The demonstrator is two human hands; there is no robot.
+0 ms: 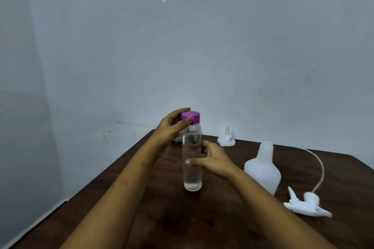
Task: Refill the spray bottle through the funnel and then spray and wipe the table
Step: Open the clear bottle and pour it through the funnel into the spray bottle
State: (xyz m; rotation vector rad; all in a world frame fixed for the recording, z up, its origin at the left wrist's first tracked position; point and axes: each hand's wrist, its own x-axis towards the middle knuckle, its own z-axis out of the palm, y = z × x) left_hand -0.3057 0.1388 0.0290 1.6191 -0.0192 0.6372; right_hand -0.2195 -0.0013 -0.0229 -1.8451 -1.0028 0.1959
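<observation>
The trigger head [305, 204] lies on the worktop [202, 224], nearest you and to the right of both grips. Your right grip [214, 159] clasps the body of the water bottle [192, 178], which stands with its long axis vertical. The open-necked spray bottle [263, 170] stands just right of this grip, so the right hand is the nearer one. Above, your left grip [172, 127] pinches the purple cap [191, 116]; unscrewing it is the likely next step. Beyond, the funnel [226, 140] rests inverted, not yet seated.

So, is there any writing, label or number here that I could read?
Sticker on the funnel: coloured print, too small and blurred to read.
Clear bottle, purple cap, spray bottle, spray head: no writing visible.
</observation>
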